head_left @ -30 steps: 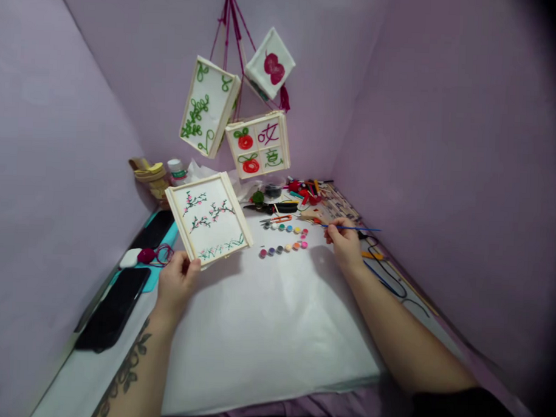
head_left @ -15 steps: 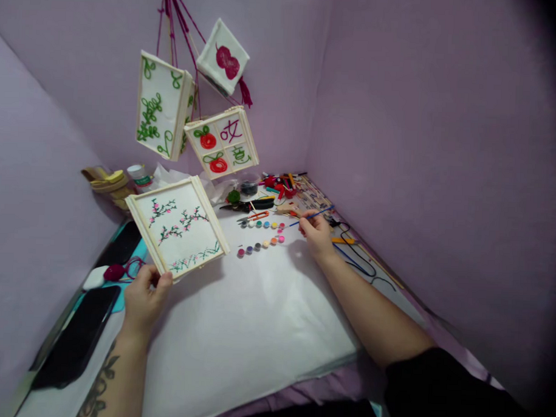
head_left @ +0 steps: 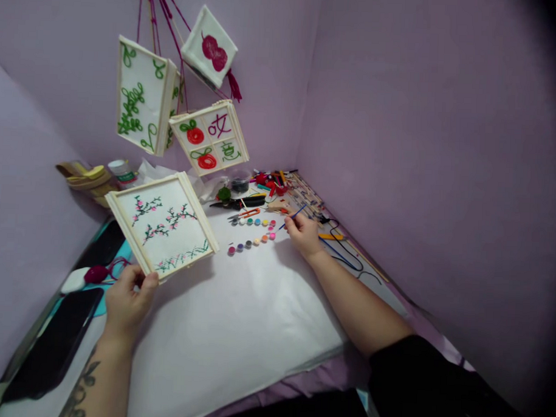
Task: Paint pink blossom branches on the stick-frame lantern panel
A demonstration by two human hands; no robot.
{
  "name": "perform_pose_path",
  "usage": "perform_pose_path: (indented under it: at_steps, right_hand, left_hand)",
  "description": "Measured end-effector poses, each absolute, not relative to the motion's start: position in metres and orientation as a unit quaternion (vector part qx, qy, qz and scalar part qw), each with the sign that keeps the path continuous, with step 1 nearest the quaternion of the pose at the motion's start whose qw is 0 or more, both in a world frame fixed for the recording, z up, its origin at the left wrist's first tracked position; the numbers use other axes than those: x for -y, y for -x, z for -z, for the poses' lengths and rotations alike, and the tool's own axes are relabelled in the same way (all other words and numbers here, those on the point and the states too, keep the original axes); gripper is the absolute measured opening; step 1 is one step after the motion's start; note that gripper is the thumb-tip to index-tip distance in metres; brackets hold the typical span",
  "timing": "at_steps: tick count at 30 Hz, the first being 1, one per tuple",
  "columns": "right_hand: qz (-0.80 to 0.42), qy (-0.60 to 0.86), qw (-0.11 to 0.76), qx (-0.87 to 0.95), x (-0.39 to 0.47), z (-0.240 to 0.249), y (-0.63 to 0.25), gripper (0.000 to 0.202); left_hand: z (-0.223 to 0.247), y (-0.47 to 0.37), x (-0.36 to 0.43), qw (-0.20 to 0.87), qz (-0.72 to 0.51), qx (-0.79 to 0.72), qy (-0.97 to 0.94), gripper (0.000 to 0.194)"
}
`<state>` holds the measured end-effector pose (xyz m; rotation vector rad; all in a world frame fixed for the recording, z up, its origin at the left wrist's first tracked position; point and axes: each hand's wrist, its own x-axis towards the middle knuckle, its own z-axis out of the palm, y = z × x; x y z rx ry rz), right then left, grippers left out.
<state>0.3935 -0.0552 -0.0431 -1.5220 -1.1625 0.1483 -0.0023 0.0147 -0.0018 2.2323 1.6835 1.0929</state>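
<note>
My left hand (head_left: 126,294) grips the lower corner of a wood-framed white panel (head_left: 163,224) painted with pink blossoms on dark branches, held tilted above the white sheet (head_left: 237,329). My right hand (head_left: 302,232) pinches a thin blue paintbrush (head_left: 295,215), its tip pointing toward two rows of small paint pots (head_left: 252,235) just to its left. Three finished framed panels hang on red cords above: a green-vine one (head_left: 138,94), a red-shape one (head_left: 209,45) and a four-pane one (head_left: 210,136).
Scissors (head_left: 237,202), an orange snipper (head_left: 242,214) and a heap of coloured craft bits (head_left: 272,183) lie behind the pots. Cables (head_left: 344,250) run along the right wall. A black phone (head_left: 54,343), a white-and-magenta item (head_left: 81,277) and a jar (head_left: 119,169) sit left.
The view has swung right, so everything sits further left in frame. My right hand has turned the brush from pointing right to tip angled toward the paint pots. The left hand keeps holding the panel.
</note>
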Motion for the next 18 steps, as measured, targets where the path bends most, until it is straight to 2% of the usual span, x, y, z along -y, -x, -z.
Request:
perform_pose_path:
  at_steps: [18]
  right_hand:
    - [-0.067, 0.661, 0.532, 0.526, 0.0559, 0.0415, -0.3899, 0.022]
  left_hand:
    - [-0.0015, 0.0002, -0.0119, 0.067, -0.359, -0.55, -0.751, 0.028]
